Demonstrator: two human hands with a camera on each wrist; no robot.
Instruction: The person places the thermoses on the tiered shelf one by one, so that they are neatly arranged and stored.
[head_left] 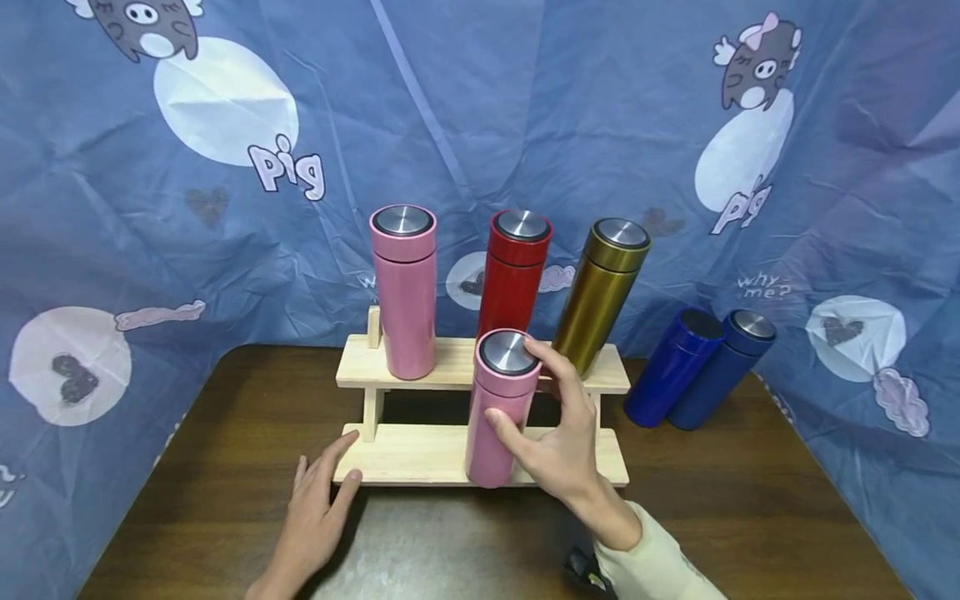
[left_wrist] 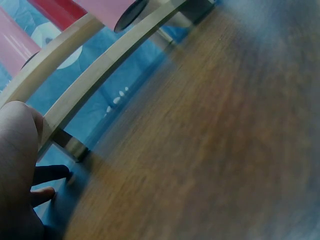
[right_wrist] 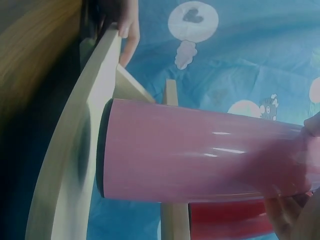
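Observation:
My right hand (head_left: 558,442) grips a pink thermos bottle (head_left: 495,433) near its top, thumb in front and a finger at the lid rim. The bottle is over the lower shelf of a two-tier wooden rack (head_left: 412,458); whether its base touches the wood I cannot tell. In the right wrist view the pink bottle (right_wrist: 200,155) spans the middle, its dark base beside the board. My left hand (head_left: 311,517) holds the left end of the lower shelf between thumb and index finger. On the upper shelf stand another pink bottle (head_left: 407,308), a red bottle (head_left: 513,283) and a gold bottle (head_left: 603,292).
Two blue bottles (head_left: 675,367) stand side by side on the brown table (head_left: 225,483), right of the rack. A small dark object (head_left: 587,568) lies by my right sleeve. Behind everything hangs a blue cloth (head_left: 480,100) with pig prints.

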